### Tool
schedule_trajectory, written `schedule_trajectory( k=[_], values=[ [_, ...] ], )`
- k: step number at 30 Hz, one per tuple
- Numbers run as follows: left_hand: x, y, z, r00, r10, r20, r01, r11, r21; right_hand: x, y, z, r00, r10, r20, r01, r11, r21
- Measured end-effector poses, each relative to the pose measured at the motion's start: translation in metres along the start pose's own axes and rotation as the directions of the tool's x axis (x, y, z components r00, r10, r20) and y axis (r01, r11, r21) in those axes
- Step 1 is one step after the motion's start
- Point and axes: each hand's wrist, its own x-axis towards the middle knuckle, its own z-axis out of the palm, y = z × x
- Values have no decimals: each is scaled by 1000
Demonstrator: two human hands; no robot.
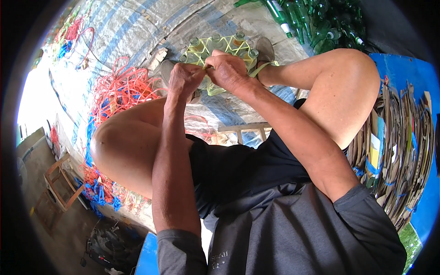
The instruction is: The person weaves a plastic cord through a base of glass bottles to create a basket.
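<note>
Between my feet stands a bundle of clear glass bottles (217,44), mouths up, with yellow-green plastic strap (236,43) criss-crossed over and around them. My left hand (184,79) is closed at the near side of the bundle, pinching the strap. Right against it, my right hand (227,71) is also closed on the strap, with its fingers partly hidden. The two hands meet at one spot, where I cannot make out the exact crossing of the strap. A loose length of the same strap trails off to the right by my ankle.
A tangle of red strap (121,91) lies to the left, with blue strap mixed in. Green bottles (300,20) are piled at the far right. Stacked flattened cardboard (396,146) is beside my right knee. A wooden frame (62,181) stands at the left. Striped tarp (123,39) covers the ground.
</note>
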Motion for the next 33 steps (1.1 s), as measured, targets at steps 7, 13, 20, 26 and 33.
schedule_trajectory(
  k=[7, 13, 20, 26, 33],
  values=[
    [2, -2, -1, 1000, 6, -5, -5, 996, 86, -1, -6, 0, 999, -27, -45, 27, 1000, -6],
    [3, -1, -4, 1000, 3, 13, -4, 998, 64, -3, -7, -1, 999, -22, -46, 24, 999, 38],
    [-1, -5, 1, 1000, -18, -26, 17, 1000, -22, -19, -4, -5, 999, 29, -38, -21, 981, 193],
    [3, -6, -1, 999, -35, 6, 35, 999, -22, -22, -3, -9, 995, 40, -92, -17, 973, 231],
    [4, -6, 1, 998, -59, 15, 58, 994, 88, -19, -4, -10, 994, 62, -93, -44, 980, 192]
  ],
)
